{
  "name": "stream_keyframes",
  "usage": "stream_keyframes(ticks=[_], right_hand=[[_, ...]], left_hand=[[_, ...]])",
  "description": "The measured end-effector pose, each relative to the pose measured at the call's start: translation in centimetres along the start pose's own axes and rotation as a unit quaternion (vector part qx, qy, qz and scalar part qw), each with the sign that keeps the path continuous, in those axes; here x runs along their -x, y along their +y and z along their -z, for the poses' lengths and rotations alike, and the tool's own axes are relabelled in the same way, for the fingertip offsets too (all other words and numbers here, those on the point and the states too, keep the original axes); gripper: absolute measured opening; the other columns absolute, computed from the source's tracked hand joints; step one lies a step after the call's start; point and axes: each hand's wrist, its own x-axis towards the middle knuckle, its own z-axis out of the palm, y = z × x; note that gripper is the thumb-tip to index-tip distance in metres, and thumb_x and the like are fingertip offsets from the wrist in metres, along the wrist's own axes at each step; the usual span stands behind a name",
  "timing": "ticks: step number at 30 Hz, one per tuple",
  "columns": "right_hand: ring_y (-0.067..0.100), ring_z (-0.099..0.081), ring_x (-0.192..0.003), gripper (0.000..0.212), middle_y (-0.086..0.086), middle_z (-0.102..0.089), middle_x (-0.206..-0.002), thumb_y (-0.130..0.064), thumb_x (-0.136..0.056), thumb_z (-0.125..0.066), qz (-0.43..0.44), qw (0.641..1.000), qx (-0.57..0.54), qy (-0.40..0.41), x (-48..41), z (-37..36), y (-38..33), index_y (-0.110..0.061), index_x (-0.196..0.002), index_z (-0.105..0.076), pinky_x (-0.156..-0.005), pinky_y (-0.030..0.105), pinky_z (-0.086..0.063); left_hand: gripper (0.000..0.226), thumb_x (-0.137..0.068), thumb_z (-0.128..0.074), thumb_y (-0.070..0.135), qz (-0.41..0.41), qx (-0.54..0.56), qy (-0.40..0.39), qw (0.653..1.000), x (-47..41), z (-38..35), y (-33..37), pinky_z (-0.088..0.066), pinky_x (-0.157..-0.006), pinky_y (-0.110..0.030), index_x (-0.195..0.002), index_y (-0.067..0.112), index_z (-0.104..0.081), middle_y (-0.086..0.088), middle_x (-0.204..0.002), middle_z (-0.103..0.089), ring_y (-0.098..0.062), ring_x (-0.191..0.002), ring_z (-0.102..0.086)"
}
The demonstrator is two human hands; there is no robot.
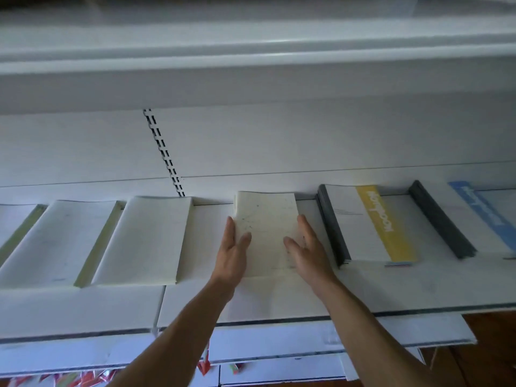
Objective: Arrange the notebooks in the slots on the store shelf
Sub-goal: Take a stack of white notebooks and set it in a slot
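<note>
A stack of cream-covered notebooks (268, 227) lies flat on the white shelf (251, 300), in the middle of the view. My left hand (233, 252) presses its left edge with straight fingers, thumb resting on the cover. Against the stack's right edge lies my right hand (305, 250), fingers straight, thumb on the cover. Both hands flank the stack without curling around it. To the left, two more white notebook stacks (145, 238) (61, 241) lie side by side.
A notebook stack with a yellow band (371, 227) and dark spines sits to the right, then a blue-banded one (491, 216) at the far right. Another shelf (251, 51) overhangs above. Lower shelves and colourful items (83, 379) show below, with wooden floor at bottom right.
</note>
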Motion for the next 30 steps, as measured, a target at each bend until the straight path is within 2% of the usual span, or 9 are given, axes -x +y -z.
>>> stream_keyframes(ticks=[4, 10, 14, 16, 18, 21, 23, 26, 30], right_hand=[[0.008, -0.014, -0.146, 0.067, -0.011, -0.009, -0.161, -0.026, -0.099, -0.048, 0.018, 0.999, 0.043, -0.018, -0.3, -0.2, 0.2, -0.025, -0.154, -0.01, -0.113, 0.024, -0.017], [0.012, -0.006, -0.148, 0.066, -0.009, 0.006, -0.161, -0.03, -0.1, -0.045, 0.037, 0.987, 0.154, -0.035, -0.5, -0.4, 0.0, -0.021, -0.154, -0.007, -0.115, 0.027, -0.016], [0.012, -0.006, -0.148, 0.065, -0.006, 0.005, -0.162, -0.029, -0.1, -0.046, 0.047, 0.981, 0.185, -0.038, -0.3, -0.4, -0.4, -0.018, -0.153, -0.011, -0.115, 0.027, -0.015], [0.014, -0.013, -0.147, 0.061, -0.005, -0.003, -0.162, -0.026, -0.099, -0.048, 0.046, 0.981, 0.185, -0.036, 0.0, -0.2, -1.1, -0.015, -0.152, -0.018, -0.113, 0.027, -0.02], [0.018, -0.029, -0.14, 0.05, 0.001, -0.022, -0.157, -0.023, -0.098, -0.05, 0.053, 0.978, 0.202, -0.023, 0.0, 0.1, -1.8, -0.011, -0.144, -0.034, -0.106, 0.026, -0.029], [0.025, -0.047, -0.126, 0.044, 0.011, -0.047, -0.142, -0.022, -0.093, -0.055, 0.064, 0.962, 0.263, 0.033, -0.7, 0.3, -3.2, -0.007, -0.134, -0.049, -0.101, 0.031, -0.038], [0.028, -0.052, -0.122, 0.043, 0.014, -0.055, -0.134, -0.022, -0.092, -0.056, 0.078, 0.934, 0.342, 0.066, -0.8, -0.6, -4.7, -0.006, -0.131, -0.054, -0.099, 0.033, -0.041], [0.028, -0.054, -0.114, 0.038, 0.009, -0.06, -0.125, -0.026, -0.091, -0.054, 0.12, 0.883, 0.448, 0.066, 0.0, -4.7, -8.2, -0.012, -0.126, -0.057, -0.088, 0.036, -0.047], [0.027, -0.051, -0.116, 0.034, 0.005, -0.057, -0.124, -0.024, -0.089, -0.052, 0.209, 0.853, 0.477, 0.006, 3.0, -16.5, -14.0, -0.015, -0.122, -0.056, -0.086, 0.034, -0.045]], left_hand=[[0.069, -0.098, -0.052, 0.027, -0.003, -0.029, -0.009, 1.0, -0.3, -0.4, 0.2, -0.037, -0.111, -0.045, -0.155, 0.028, -0.012, -0.001, -0.15, -0.039, -0.022, -0.132, -0.044], [0.072, -0.097, -0.055, 0.028, 0.0, -0.02, -0.02, 1.0, -0.1, -0.2, 1.0, -0.041, -0.105, -0.036, -0.155, 0.025, -0.013, 0.001, -0.145, -0.041, -0.019, -0.125, -0.047], [0.067, -0.098, -0.051, 0.014, 0.01, 0.011, -0.041, 0.999, 0.2, 0.5, 1.6, -0.044, -0.076, -0.017, -0.154, 0.024, -0.015, 0.004, -0.133, -0.046, -0.012, -0.107, -0.052], [0.051, -0.099, -0.05, 0.014, 0.008, -0.003, -0.067, 0.998, 0.6, 1.0, 2.3, -0.047, -0.07, -0.013, -0.143, 0.029, -0.029, -0.001, -0.13, -0.049, -0.009, -0.098, -0.056], [0.043, -0.099, -0.052, 0.021, 0.006, -0.031, -0.073, 0.997, 1.1, 1.8, 2.9, -0.05, -0.081, -0.019, -0.136, 0.032, -0.035, -0.004, -0.135, -0.048, -0.013, -0.107, -0.056], [0.072, -0.094, -0.058, 0.04, -0.047, -0.135, -0.043, 0.989, 2.3, 4.4, 3.6, -0.031, -0.114, -0.035, -0.153, 0.022, -0.02, 0.0, -0.156, -0.029, -0.017, -0.142, -0.031], [0.063, -0.094, -0.055, 0.046, -0.098, -0.233, -0.031, 0.967, 3.4, 7.6, 4.1, -0.034, -0.112, -0.033, -0.148, 0.024, -0.033, 0.003, -0.15, -0.038, -0.015, -0.137, -0.039], [0.046, -0.094, -0.051, 0.048, -0.149, -0.435, 0.008, 0.888, 5.9, 14.8, 4.7, -0.045, -0.098, -0.031, -0.134, 0.026, -0.05, 0.004, -0.135, -0.055, -0.016, -0.118, -0.055], [0.04, -0.092, -0.051, 0.046, -0.131, -0.569, 0.073, 0.809, 10.2, 27.1, 4.5, -0.039, -0.099, -0.031, -0.127, 0.028, -0.055, 0.008, -0.127, -0.059, -0.016, -0.116, -0.055]])
